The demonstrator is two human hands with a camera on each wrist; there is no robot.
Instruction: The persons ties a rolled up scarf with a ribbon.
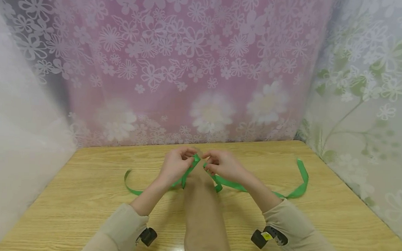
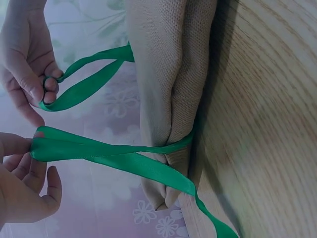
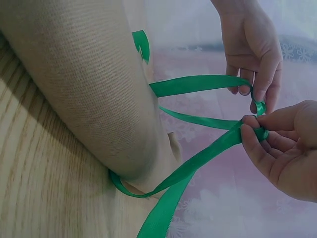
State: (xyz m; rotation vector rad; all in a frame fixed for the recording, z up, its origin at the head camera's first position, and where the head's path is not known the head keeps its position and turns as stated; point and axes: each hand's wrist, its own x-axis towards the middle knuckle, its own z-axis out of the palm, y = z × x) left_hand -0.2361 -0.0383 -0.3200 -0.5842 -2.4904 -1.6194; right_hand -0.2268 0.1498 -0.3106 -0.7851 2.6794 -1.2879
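From where I sit, I see two bare hands working close together over the far end of a long tan fabric bundle (image 1: 204, 218), which lies on the wooden bench (image 1: 95, 206) and points away from me. The left hand (image 1: 177, 166) pinches a loop of green ribbon (image 2: 104, 153) between thumb and fingers, and my left wrist view shows that loop drawn out flat from the bundle's side. The right hand (image 1: 227, 166) is likewise clamped on the ribbon, its thumb and fingertips closed on a second loop; I get this best from the right wrist view. The hands are just beside each other, a narrow gap between their fingertips in the head view.

The ribbon passes under the bundle near its far end and rises along both sides to the hands. One tail curls on the bench to the left, and a longer one runs out to the right, its end turned up toward the far edge. Beige sleeves (image 1: 117, 229) cover the forearms, a small dark camera (image 1: 148, 236) shows at each wrist, and behind the bench I see a pink flowered curtain (image 1: 196, 66)
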